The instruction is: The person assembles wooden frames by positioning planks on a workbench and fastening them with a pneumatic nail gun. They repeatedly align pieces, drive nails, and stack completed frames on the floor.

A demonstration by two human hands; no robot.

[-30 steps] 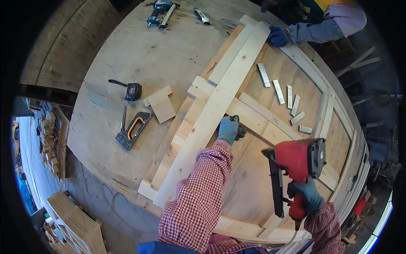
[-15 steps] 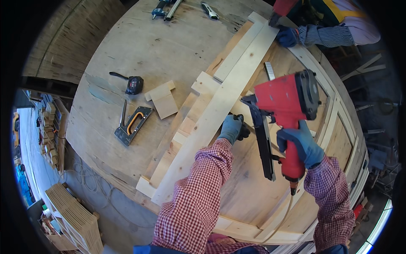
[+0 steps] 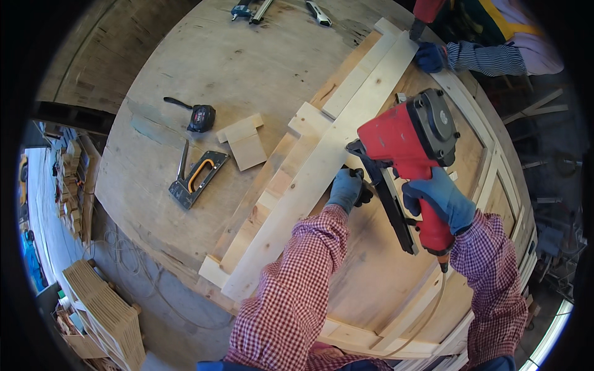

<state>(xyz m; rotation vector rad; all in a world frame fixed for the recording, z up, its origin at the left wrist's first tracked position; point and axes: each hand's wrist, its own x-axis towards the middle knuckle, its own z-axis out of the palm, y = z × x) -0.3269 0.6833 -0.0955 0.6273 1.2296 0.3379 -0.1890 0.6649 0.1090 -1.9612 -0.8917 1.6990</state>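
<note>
My right hand (image 3: 447,196), in a blue glove, grips the handle of a red and black pneumatic nail gun (image 3: 396,137). Its nose is over the right edge of a long pale plank (image 3: 328,159), and I cannot tell whether it touches the wood. A thin air hose (image 3: 437,303) hangs from the handle's base. My left hand (image 3: 348,188), gloved too, is closed beside the same edge, just left of the nail gun's magazine. What its curled fingers hold, if anything, is hidden. The plank lies diagonally along a wooden frame with shorter blocks (image 3: 269,199) to its left.
A staple gun (image 3: 198,176), a tape measure (image 3: 201,118) and small wood pieces (image 3: 246,148) lie left on the plywood table (image 3: 154,93). A utility knife (image 3: 318,13) and another tool (image 3: 242,10) are farther back. At far right, a co-worker's gloved hand (image 3: 430,57) is by the plank's end.
The nail gun has tilted and its nose has shifted slightly left, nearer the plank's edge. My left hand stays beside the plank. The whole view has shifted a little.
</note>
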